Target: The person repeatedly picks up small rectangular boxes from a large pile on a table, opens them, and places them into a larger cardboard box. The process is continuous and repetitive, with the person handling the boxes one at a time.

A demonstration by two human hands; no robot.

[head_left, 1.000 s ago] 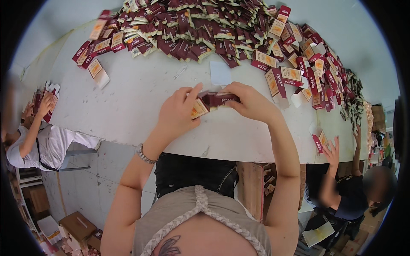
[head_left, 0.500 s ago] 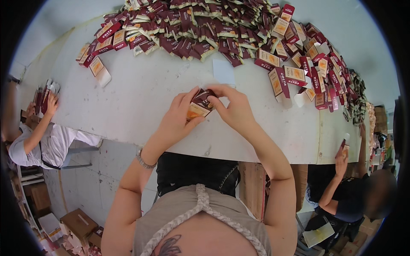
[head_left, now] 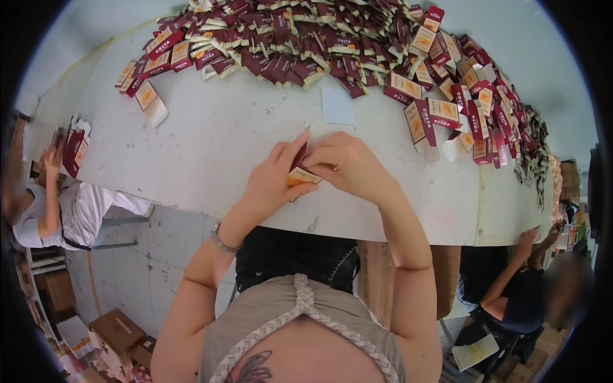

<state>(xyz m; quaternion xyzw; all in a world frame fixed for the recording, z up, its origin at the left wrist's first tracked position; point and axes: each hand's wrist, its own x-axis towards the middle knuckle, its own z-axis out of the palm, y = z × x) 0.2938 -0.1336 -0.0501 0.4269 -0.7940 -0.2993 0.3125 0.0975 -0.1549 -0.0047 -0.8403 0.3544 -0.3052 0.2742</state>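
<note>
My left hand (head_left: 276, 175) grips a small maroon-and-cream carton (head_left: 300, 176) with an orange picture, over the pale table (head_left: 211, 147). My right hand (head_left: 337, 163) has curled, closed fingers at the carton's opening; what they pinch is largely hidden, though maroon material shows between the two hands. Beyond them lie a white square card (head_left: 338, 105), a heap of maroon-and-cream sachets (head_left: 300, 45) and many similar cartons (head_left: 440, 112).
A co-worker (head_left: 64, 217) at far left handles maroon cartons (head_left: 75, 147); another person (head_left: 511, 293) sits at right, hands near the table edge. Darker sachets (head_left: 533, 159) are piled at right. Brown boxes (head_left: 118, 332) stand on the floor.
The maroon sachet in my right fingers has sunk from view into the carton, which is more upright. My hands have drawn together. The right-hand co-worker's hands have lowered to the table edge.
</note>
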